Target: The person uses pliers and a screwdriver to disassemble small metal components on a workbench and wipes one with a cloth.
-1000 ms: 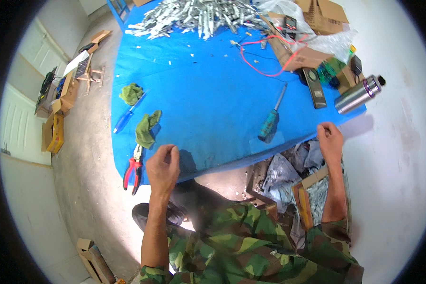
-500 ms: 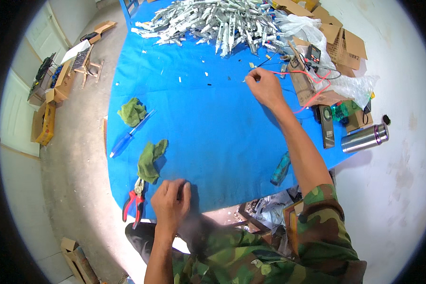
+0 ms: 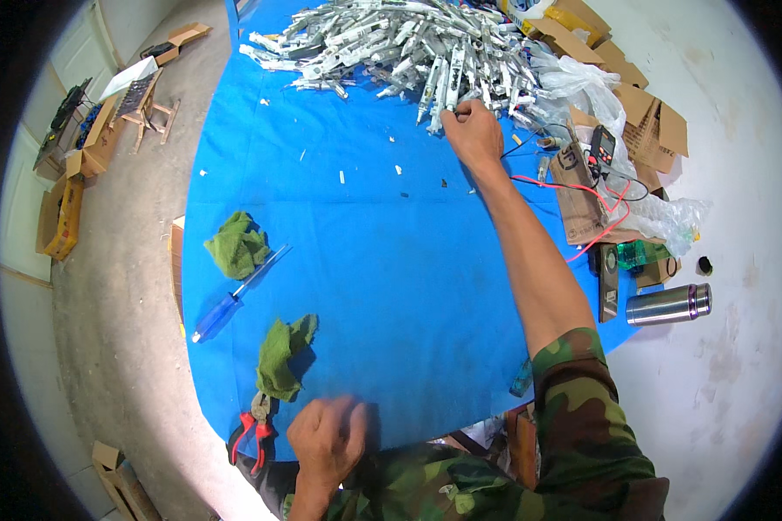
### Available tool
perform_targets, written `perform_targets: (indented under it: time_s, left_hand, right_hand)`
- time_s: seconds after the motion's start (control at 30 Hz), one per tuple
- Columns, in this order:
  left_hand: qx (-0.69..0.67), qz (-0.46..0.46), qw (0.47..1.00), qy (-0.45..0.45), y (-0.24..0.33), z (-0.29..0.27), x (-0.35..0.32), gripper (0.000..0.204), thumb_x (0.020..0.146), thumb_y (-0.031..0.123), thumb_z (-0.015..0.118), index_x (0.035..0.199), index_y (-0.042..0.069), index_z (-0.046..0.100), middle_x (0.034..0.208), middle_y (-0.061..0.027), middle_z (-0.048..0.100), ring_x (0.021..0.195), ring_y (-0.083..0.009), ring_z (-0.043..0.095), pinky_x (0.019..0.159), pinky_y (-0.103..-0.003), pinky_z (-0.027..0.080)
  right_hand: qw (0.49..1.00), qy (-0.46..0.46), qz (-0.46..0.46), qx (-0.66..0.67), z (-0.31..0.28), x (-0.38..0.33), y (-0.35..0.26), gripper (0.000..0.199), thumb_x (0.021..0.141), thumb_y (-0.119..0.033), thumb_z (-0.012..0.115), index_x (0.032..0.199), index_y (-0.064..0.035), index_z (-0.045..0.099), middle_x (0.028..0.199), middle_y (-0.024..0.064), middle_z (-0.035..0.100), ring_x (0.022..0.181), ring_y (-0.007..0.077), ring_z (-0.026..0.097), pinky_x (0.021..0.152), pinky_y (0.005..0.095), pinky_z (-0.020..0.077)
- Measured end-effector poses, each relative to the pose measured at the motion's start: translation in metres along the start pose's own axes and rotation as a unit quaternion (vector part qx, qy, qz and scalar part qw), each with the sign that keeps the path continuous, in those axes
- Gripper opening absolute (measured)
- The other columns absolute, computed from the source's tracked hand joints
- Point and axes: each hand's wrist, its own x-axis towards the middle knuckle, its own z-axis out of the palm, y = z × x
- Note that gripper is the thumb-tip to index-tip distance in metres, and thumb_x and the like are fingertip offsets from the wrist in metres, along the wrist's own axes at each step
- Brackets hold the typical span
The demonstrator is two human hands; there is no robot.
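At the near edge of a heap of slim white plastic parts [image 3: 356, 48], my right hand [image 3: 475, 137] is closed, its fingertips on the lower end of one long white part [image 3: 453, 76]. My left hand [image 3: 328, 438] rests with curled fingers by the table's front edge; nothing shows in it. Beside it lie red-handled pliers [image 3: 256, 430], their jaws against a crumpled green cloth [image 3: 278, 356]. Farther up, a screwdriver [image 3: 222, 314] with a clear blue handle lies next to a second green cloth [image 3: 237, 247].
Blue cloth [image 3: 365, 286] covers the table, with small scraps on it. To the right are a cardboard box [image 3: 578, 204], a handheld meter [image 3: 601, 146] with a red lead [image 3: 613, 221], plastic wrap [image 3: 669, 221] and a steel flask [image 3: 667, 306]. A teal object [image 3: 521, 379] is partly behind my right arm.
My right hand has moved forward to the heap, and its fingers now meet a white part. The whole view has shifted, so the table lies lower in the picture. My left hand stays curled.
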Motion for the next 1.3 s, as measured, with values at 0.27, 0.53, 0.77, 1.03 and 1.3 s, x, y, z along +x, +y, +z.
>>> perform_targets:
  time_s: [0.27,0.53,0.77,1.03,1.3]
  left_hand:
    - [-0.012,-0.040,0.999,-0.020,0.003,-0.005,0.002,0.015,0.079,0.005,0.081,0.091,0.005,0.072,0.075,-0.0083,0.066,0.061,-0.0256,0.061,0.055,-0.036,0.046]
    - [-0.035,-0.040,0.999,-0.006,-0.002,-0.004,0.000,0.016,0.078,0.006,0.082,0.092,0.008,0.073,0.077,-0.0076,0.068,0.064,-0.0272,0.063,0.056,-0.037,0.048]
    - [-0.038,-0.024,0.999,0.004,-0.001,-0.006,0.003,0.010,0.081,0.003,0.079,0.088,0.004,0.072,0.072,-0.0093,0.066,0.059,-0.0244,0.062,0.054,-0.036,0.046]
    - [-0.060,-0.016,0.998,0.010,-0.005,-0.006,0.002,0.010,0.081,0.002,0.080,0.088,0.004,0.072,0.069,-0.0086,0.062,0.057,-0.0241,0.060,0.052,-0.035,0.043]
    - [-0.067,0.019,0.997,0.037,-0.009,-0.004,-0.004,0.012,0.082,0.003,0.079,0.090,0.005,0.071,0.071,-0.0086,0.062,0.059,-0.0259,0.059,0.053,-0.037,0.044]
  right_hand:
    - [0.989,0.079,-0.089,-0.084,0.028,0.006,-0.015,0.054,0.076,-0.047,0.085,0.096,-0.0005,0.066,0.092,0.0217,0.071,0.085,0.0393,0.069,0.069,0.0516,0.0515]
    - [0.978,0.033,-0.079,-0.191,0.041,0.022,-0.043,0.051,0.081,-0.037,0.082,0.107,0.0034,0.066,0.104,0.0240,0.071,0.093,0.0444,0.071,0.078,0.0568,0.0559]
    - [0.975,-0.007,-0.051,-0.215,0.046,0.015,-0.052,0.024,0.088,-0.018,0.066,0.105,-0.0005,0.070,0.108,0.0229,0.071,0.094,0.0414,0.073,0.078,0.0518,0.0584]
    - [0.968,0.009,-0.126,-0.216,0.056,0.000,-0.054,0.023,0.091,-0.016,0.065,0.111,-0.0054,0.063,0.106,0.0204,0.070,0.093,0.0417,0.072,0.078,0.0542,0.0558]
    - [0.998,0.021,-0.057,-0.018,0.036,-0.018,-0.056,0.037,0.082,-0.025,0.069,0.110,-0.0008,0.067,0.101,0.0236,0.074,0.096,0.0433,0.071,0.081,0.0510,0.0546]
